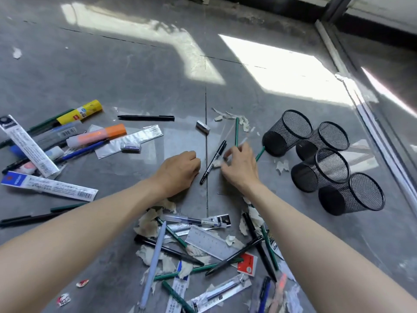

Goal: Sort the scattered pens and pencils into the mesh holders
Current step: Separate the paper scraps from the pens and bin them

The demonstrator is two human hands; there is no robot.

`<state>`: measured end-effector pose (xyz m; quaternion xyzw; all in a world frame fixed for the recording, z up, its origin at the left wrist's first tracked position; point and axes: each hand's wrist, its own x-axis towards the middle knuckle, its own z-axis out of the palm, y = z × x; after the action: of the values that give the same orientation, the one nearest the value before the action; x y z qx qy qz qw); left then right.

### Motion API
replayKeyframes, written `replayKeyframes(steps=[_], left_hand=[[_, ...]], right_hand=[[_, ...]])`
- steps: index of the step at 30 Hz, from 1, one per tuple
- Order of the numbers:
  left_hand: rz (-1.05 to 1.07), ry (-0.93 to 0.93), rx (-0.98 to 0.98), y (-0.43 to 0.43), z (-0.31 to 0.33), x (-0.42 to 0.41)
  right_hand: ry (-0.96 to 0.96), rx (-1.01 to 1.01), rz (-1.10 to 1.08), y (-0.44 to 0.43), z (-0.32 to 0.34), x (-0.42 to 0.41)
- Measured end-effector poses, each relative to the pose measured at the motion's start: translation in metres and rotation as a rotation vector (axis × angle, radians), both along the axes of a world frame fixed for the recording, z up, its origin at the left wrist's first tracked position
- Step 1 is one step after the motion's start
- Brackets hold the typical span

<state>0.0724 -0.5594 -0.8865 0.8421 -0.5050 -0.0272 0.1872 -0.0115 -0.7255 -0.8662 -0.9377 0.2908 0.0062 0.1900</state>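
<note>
Grey floor (112, 75): pens (213, 162), 4 mesh holders (320, 175)

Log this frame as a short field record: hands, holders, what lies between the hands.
Holders: four black mesh holders, grouped right, nothing visible inside.
Left hand: fingers curled, resting on floor; contents hidden.
Right hand: blurred, beside green pencil; grip unclear.
Between hands: black marker lying flat.
Clutter: pens, wrappers, paper scraps near both arms.

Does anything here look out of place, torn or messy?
Yes. Torn paper scraps litter the floor among the pens, and an opened silver wrapper lies left of centre. The four mesh holders show nothing inside.
</note>
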Motion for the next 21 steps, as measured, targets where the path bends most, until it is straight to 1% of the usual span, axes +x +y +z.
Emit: replayKeyframes(steps=[2, 4, 7, 8, 10, 12, 13, 15, 17, 19, 21], left_hand=[[-0.031, -0.036, 0.030, 0.007, 0.001, -0.003], [-0.111, -0.125, 0.049, 0.015, 0.006, -0.009], [-0.267, -0.238, -0.073, 0.027, 0.013, -0.022], [-0.337, -0.271, -0.117, 0.028, 0.014, -0.025], [-0.491, -0.358, -0.130, 0.024, 0.013, -0.031], [-0.541, -0.429, -0.112, 0.014, 0.010, -0.036], [-0.515, -0.447, -0.119, 0.008, 0.009, -0.038], [-0.374, -0.436, -0.120, -0.003, 0.007, -0.043], [-0.188, -0.348, -0.056, -0.009, 0.005, -0.044], [-0.078, -0.221, -0.012, -0.010, 0.000, -0.039], [-0.057, -0.175, 0.021, -0.006, -0.004, -0.031]], right_hand=[[0.014, -0.005, 0.022, 0.004, -0.001, -0.004], [0.021, -0.009, 0.022, 0.009, -0.002, -0.005], [0.024, 0.014, 0.021, 0.014, -0.003, -0.004], [0.000, 0.037, -0.009, 0.015, -0.004, -0.004], [-0.080, 0.092, -0.136, 0.017, -0.005, -0.003], [-0.105, 0.162, -0.309, 0.015, 0.000, -0.001], [-0.088, 0.196, -0.373, 0.013, 0.003, 0.000], [-0.057, 0.242, -0.437, 0.009, 0.010, 0.004], [-0.104, 0.270, -0.464, 0.009, 0.015, 0.008], [-0.138, 0.275, -0.434, 0.015, 0.016, 0.012], [-0.107, 0.284, -0.391, 0.024, 0.012, 0.014]])
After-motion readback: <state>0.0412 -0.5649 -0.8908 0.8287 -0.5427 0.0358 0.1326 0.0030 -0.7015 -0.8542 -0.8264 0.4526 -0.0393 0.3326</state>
